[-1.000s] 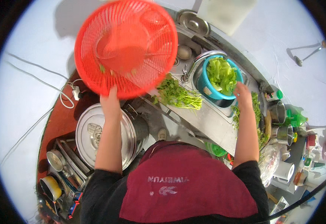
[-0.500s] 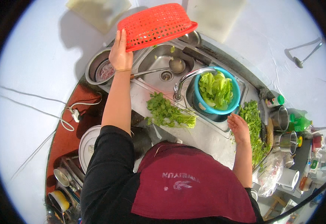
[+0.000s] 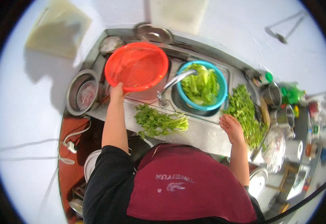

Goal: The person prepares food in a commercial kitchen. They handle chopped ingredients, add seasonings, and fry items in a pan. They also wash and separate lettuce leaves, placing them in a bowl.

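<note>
My left hand (image 3: pixel 117 93) grips the near rim of a red plastic colander (image 3: pixel 137 66), which is upright over the left sink basin and hides most of it. No food shows inside the colander. My right hand (image 3: pixel 232 128) holds nothing, with its fingers loosely apart, just in front of the right basin. There, a turquoise plastic tub (image 3: pixel 223 91) holds leafy green lettuce (image 3: pixel 203 86), and the curved faucet (image 3: pixel 170 86) reaches over its left rim. A bunch of leafy green herbs (image 3: pixel 157 121) lies on the counter between my hands.
Left of the sink, a steel bowl (image 3: pixel 71 98) holds something pinkish. More stemmed greens (image 3: pixel 243 114) lie on the right, beside jars and a clear plastic bag (image 3: pixel 274 149). A metal lid-like dish (image 3: pixel 153 33) leans at the back wall. A white cord and plug (image 3: pixel 71 146) hang at left.
The red colander has come down from high up, turned from tilted on its side to opening upward, and now covers the left basin. My right hand has stayed near the turquoise tub.
</note>
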`<control>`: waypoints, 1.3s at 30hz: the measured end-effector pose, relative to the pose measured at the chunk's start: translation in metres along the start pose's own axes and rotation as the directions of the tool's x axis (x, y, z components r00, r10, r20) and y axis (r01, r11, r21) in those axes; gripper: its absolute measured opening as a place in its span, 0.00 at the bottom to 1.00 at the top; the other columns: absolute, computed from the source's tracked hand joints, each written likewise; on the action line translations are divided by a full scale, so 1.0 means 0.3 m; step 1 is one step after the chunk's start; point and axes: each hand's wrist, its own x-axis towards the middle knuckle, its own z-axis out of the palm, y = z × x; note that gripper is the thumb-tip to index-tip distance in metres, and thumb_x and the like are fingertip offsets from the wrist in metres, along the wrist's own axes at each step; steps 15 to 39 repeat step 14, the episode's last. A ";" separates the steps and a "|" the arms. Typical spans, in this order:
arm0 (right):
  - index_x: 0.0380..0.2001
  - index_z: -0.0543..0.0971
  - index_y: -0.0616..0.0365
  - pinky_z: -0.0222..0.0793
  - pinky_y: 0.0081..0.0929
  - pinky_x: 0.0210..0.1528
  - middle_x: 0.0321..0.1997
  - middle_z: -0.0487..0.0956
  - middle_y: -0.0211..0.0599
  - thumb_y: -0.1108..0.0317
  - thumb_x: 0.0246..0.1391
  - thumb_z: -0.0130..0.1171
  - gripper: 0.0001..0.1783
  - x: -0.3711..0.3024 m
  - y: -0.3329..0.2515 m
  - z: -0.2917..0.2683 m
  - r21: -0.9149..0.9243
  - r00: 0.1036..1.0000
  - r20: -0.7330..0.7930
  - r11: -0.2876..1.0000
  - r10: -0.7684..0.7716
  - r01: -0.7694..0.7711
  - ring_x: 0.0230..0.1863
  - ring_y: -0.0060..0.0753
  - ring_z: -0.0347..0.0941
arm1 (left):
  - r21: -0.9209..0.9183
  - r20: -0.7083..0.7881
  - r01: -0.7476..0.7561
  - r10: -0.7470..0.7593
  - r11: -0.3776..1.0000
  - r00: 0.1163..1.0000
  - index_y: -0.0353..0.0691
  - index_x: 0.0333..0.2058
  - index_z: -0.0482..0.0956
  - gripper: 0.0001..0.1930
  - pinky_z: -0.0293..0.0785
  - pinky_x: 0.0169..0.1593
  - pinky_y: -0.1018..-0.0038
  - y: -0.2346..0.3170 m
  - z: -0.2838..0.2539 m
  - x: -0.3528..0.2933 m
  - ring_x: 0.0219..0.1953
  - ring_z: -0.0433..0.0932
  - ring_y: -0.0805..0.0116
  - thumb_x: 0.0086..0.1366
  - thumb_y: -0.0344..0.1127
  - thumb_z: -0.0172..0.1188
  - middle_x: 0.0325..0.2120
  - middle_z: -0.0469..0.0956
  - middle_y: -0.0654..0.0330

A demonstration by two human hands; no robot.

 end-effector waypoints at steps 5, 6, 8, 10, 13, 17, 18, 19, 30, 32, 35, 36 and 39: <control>0.54 0.73 0.66 0.73 0.25 0.47 0.45 0.81 0.40 0.62 0.62 0.57 0.22 -0.101 0.088 -0.047 -0.036 0.992 -0.127 0.999 0.014 -0.019 0.44 0.29 0.77 | 0.382 -0.065 -0.066 0.098 0.922 0.993 0.22 0.59 0.62 0.40 0.76 0.52 0.55 -0.079 -0.013 0.035 0.57 0.73 0.48 0.62 0.52 0.64 0.55 0.68 0.35; 0.53 0.74 0.66 0.73 0.25 0.47 0.45 0.81 0.39 0.62 0.61 0.57 0.22 -0.126 0.118 -0.065 -0.085 0.988 -0.153 0.995 0.033 -0.046 0.43 0.29 0.77 | 0.639 -0.055 -0.259 0.379 0.725 0.924 0.20 0.59 0.61 0.40 0.72 0.56 0.58 -0.072 -0.029 0.028 0.59 0.71 0.48 0.63 0.51 0.63 0.57 0.66 0.35; 0.51 0.77 0.65 0.73 0.25 0.45 0.42 0.82 0.37 0.62 0.60 0.58 0.21 -0.168 0.182 -0.102 -0.275 0.978 -0.205 0.956 0.045 -0.101 0.41 0.28 0.77 | 0.782 0.097 -0.455 0.639 0.425 0.763 0.18 0.61 0.59 0.40 0.64 0.63 0.62 -0.108 -0.051 -0.040 0.62 0.68 0.50 0.64 0.48 0.62 0.60 0.64 0.34; 0.46 0.81 0.61 0.74 0.33 0.45 0.40 0.83 0.44 0.58 0.57 0.59 0.20 -0.224 0.237 -0.150 -0.675 0.986 -0.164 0.733 -0.032 -0.088 0.41 0.38 0.80 | 0.687 0.170 -0.544 0.622 0.482 0.765 0.21 0.63 0.56 0.39 0.60 0.65 0.61 -0.150 -0.090 -0.148 0.63 0.66 0.50 0.65 0.45 0.61 0.62 0.62 0.34; 0.43 0.83 0.58 0.73 0.35 0.48 0.40 0.84 0.48 0.54 0.53 0.62 0.20 -0.287 0.279 -0.253 -0.867 0.987 -0.109 0.475 0.116 -0.151 0.41 0.46 0.80 | 0.675 0.222 -0.288 0.186 0.679 0.957 0.28 0.66 0.56 0.40 0.57 0.66 0.59 -0.217 -0.114 -0.273 0.65 0.65 0.53 0.64 0.44 0.62 0.65 0.57 0.35; 0.45 0.83 0.58 0.74 0.30 0.47 0.39 0.85 0.46 0.56 0.54 0.64 0.20 -0.301 0.287 -0.290 -0.875 0.975 -0.118 0.446 0.186 -0.191 0.39 0.42 0.81 | 0.707 0.197 -0.218 0.109 0.673 0.974 0.28 0.66 0.56 0.40 0.57 0.66 0.59 -0.241 -0.083 -0.279 0.65 0.65 0.53 0.64 0.44 0.62 0.65 0.57 0.35; 0.45 0.83 0.58 0.74 0.30 0.47 0.39 0.85 0.46 0.56 0.54 0.64 0.20 -0.301 0.287 -0.290 -0.875 0.975 -0.118 0.446 0.186 -0.191 0.39 0.42 0.81 | 0.707 0.197 -0.218 0.109 0.673 0.974 0.28 0.66 0.56 0.40 0.57 0.66 0.59 -0.241 -0.083 -0.279 0.65 0.65 0.53 0.64 0.44 0.62 0.65 0.57 0.35; 0.45 0.83 0.58 0.74 0.30 0.47 0.39 0.85 0.46 0.56 0.54 0.64 0.20 -0.301 0.287 -0.290 -0.875 0.975 -0.118 0.446 0.186 -0.191 0.39 0.42 0.81 | 0.707 0.197 -0.218 0.109 0.673 0.974 0.28 0.66 0.56 0.40 0.57 0.66 0.59 -0.241 -0.083 -0.279 0.65 0.65 0.53 0.64 0.44 0.62 0.65 0.57 0.35; 0.45 0.83 0.58 0.74 0.30 0.47 0.39 0.85 0.46 0.56 0.54 0.64 0.20 -0.301 0.287 -0.290 -0.875 0.975 -0.118 0.446 0.186 -0.191 0.39 0.42 0.81 | 0.707 0.197 -0.218 0.109 0.673 0.974 0.28 0.66 0.56 0.40 0.57 0.66 0.59 -0.241 -0.083 -0.279 0.65 0.65 0.53 0.64 0.44 0.62 0.65 0.57 0.35; 0.45 0.83 0.58 0.74 0.30 0.47 0.39 0.85 0.46 0.56 0.54 0.64 0.20 -0.301 0.287 -0.290 -0.875 0.975 -0.118 0.446 0.186 -0.191 0.39 0.42 0.81 | 0.707 0.197 -0.218 0.109 0.673 0.974 0.28 0.66 0.56 0.40 0.57 0.66 0.59 -0.241 -0.083 -0.279 0.65 0.65 0.53 0.64 0.44 0.62 0.65 0.57 0.35; 0.45 0.83 0.58 0.74 0.30 0.47 0.39 0.85 0.46 0.56 0.54 0.64 0.20 -0.301 0.287 -0.290 -0.875 0.975 -0.118 0.446 0.186 -0.191 0.39 0.42 0.81 | 0.707 0.197 -0.218 0.109 0.673 0.974 0.28 0.66 0.56 0.40 0.57 0.66 0.59 -0.241 -0.083 -0.279 0.65 0.65 0.53 0.64 0.44 0.62 0.65 0.57 0.35; 0.45 0.83 0.58 0.74 0.30 0.47 0.39 0.85 0.46 0.56 0.54 0.64 0.20 -0.301 0.287 -0.290 -0.875 0.975 -0.118 0.446 0.186 -0.191 0.39 0.42 0.81 | 0.707 0.197 -0.218 0.109 0.673 0.974 0.28 0.66 0.56 0.40 0.57 0.66 0.59 -0.241 -0.083 -0.279 0.65 0.65 0.53 0.64 0.44 0.62 0.65 0.57 0.35; 0.45 0.83 0.58 0.74 0.30 0.47 0.39 0.85 0.46 0.56 0.54 0.64 0.20 -0.301 0.287 -0.290 -0.875 0.975 -0.118 0.446 0.186 -0.191 0.39 0.42 0.81 | 0.707 0.197 -0.218 0.109 0.673 0.974 0.28 0.66 0.56 0.40 0.57 0.66 0.59 -0.241 -0.083 -0.279 0.65 0.65 0.53 0.64 0.44 0.62 0.65 0.57 0.35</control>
